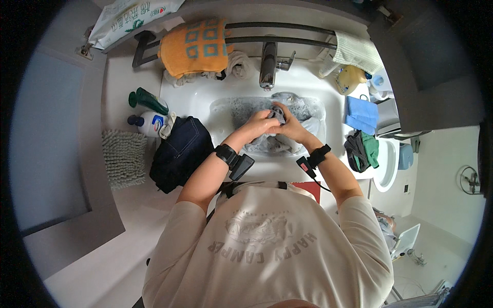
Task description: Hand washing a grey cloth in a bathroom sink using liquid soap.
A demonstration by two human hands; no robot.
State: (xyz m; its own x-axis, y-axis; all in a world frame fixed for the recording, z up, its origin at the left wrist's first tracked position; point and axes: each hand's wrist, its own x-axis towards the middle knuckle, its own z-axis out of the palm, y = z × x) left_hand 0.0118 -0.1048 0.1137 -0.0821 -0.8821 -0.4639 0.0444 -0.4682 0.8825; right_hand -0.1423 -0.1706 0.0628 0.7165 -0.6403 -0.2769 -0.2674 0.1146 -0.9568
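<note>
Over a white washbasin of sudsy grey water, my left hand and my right hand come together. Between them they grip a bunched grey wet cloth; its lower part is hidden by my fingers. Beneath and beside my hands, pale wet fabric lies partly under the water. The chrome faucet stands just beyond, with no water seen running from it.
Left of the basin lie folded dark denim, a white pump bottle and a green bottle. At right are a blue cloth, dark and green fabric and a yellow bottle. An orange towel hangs on the rail.
</note>
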